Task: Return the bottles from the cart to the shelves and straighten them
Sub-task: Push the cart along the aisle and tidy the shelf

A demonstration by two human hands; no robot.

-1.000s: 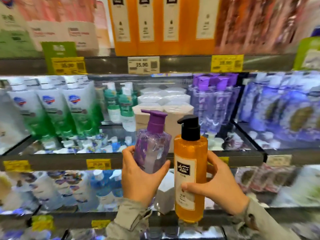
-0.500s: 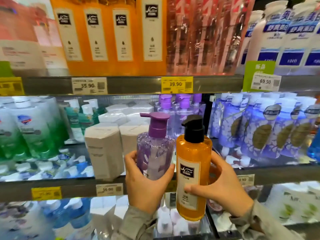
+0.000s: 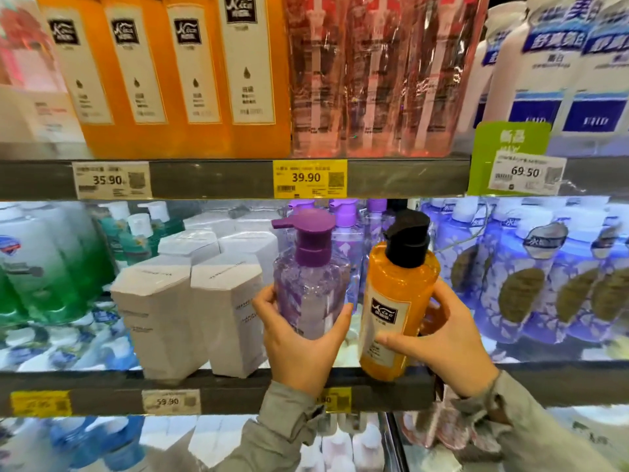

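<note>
Purple and amber plastic fill the middle of the view, with one pump bottle in each hand, both held in the air before the front lip of the middle shelf (image 3: pixel 238 383). The fingers (image 3: pixel 263 298) of the left hand (image 3: pixel 299 345) curl round the purple bottle (image 3: pixel 311 287) low on its body. It stands upright, long axis vertical, spout pointing left. The matching row of purple-capped bottles (image 3: pixel 345 229) sits directly behind it on that shelf, so this hand is the nearer one and a short push straight back should seat it. The right hand (image 3: pixel 442 338) wraps the orange bottle (image 3: pixel 394 308) at mid-body. That bottle leans, black pump tipped to the right, label facing the camera. Its kin, the boxed orange bottles (image 3: pixel 190 73), stand on the upper shelf (image 3: pixel 211 178), up and to the left — a lift across would likely be needed.
</note>
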